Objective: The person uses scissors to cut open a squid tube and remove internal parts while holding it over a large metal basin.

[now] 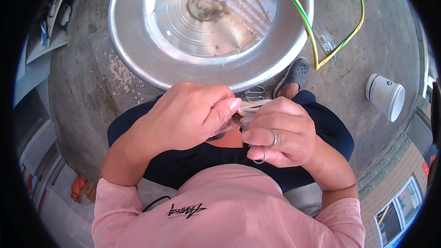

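Both hands meet over my lap, just below the near rim of a large metal basin (137, 58) with a little water in it. My left hand (193, 115) is closed on a soft, pale and reddish piece (225, 127), which looks like animal flesh or offal; its kind cannot be told. In my right hand (282, 132) are small metal scissors (244, 126), with fingers through the two ring handles. Their blades reach toward the piece beside my left thumb, and the tips are hidden. Pale strips (253, 105) of the piece stretch between the hands, held by my right fingers too.
A yellow-green hose (306, 24) hangs over the basin's right rim and bends on the concrete floor. Pale scraps (120, 70) lie on the floor to the left. A white plastic bucket (382, 93) lies tipped at the right. My foot in a dark clog (298, 70) is beside the basin.
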Demonstrator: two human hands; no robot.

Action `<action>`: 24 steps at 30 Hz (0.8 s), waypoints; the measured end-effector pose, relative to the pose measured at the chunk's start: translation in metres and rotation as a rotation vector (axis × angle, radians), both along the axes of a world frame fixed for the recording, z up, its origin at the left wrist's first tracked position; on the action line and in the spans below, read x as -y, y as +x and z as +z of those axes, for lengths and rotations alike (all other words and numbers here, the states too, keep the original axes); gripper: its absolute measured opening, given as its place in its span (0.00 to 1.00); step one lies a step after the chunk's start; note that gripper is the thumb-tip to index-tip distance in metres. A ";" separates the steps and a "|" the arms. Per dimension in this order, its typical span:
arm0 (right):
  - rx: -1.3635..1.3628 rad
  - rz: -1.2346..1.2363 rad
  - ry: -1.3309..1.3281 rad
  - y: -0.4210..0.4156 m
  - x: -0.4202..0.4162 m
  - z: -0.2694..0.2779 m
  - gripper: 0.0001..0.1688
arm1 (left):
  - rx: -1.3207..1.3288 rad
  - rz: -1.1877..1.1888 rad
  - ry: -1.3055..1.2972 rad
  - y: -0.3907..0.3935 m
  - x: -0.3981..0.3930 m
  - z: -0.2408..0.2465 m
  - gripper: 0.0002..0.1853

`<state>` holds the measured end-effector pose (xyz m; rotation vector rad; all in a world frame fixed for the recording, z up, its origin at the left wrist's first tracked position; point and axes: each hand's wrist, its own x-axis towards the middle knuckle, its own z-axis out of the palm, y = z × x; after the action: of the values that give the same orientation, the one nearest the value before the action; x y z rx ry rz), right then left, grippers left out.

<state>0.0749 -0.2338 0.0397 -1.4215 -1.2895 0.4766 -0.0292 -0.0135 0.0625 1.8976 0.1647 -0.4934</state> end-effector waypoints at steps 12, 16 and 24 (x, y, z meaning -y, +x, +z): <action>-0.230 -0.065 -0.234 0.002 -0.003 -0.003 0.20 | 0.069 0.049 0.065 -0.002 0.008 -0.004 0.17; -0.288 -0.122 -0.275 -0.004 -0.006 -0.010 0.18 | 0.064 0.103 0.081 -0.004 0.013 -0.009 0.17; -0.070 -0.110 -0.158 -0.004 -0.005 -0.009 0.06 | 0.008 0.062 0.085 -0.003 0.011 -0.006 0.16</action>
<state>0.0711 -0.2288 0.0311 -1.5846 -1.1317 0.5591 -0.0322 -0.0249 0.0563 1.9712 0.2420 -0.4422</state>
